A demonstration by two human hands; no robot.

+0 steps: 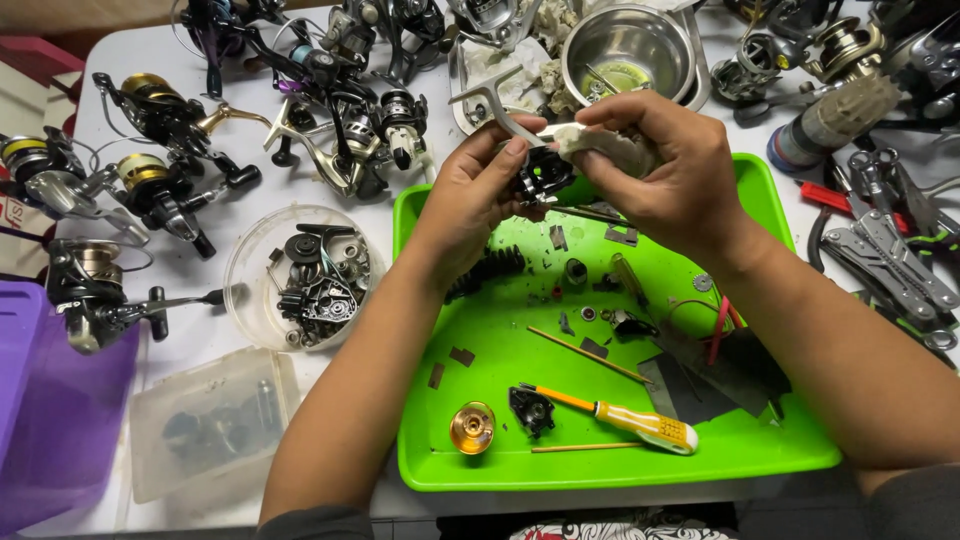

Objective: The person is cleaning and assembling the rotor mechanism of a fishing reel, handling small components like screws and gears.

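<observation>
Left hand [470, 195] is pinching a black reel body [542, 178] up above the far end of the green tray [620, 465]. Its silver foot [492, 100] sticks out up and to the left, away from me. Right hand [668, 170] curls in from the right, fingers clamped on a white rag [605, 148] pressed against the reel.

No signs or screens showed. A red-and-white printed label or package [12, 215] peeked in at nine o'clock, cut off by the edge of the surface [200, 345].
</observation>
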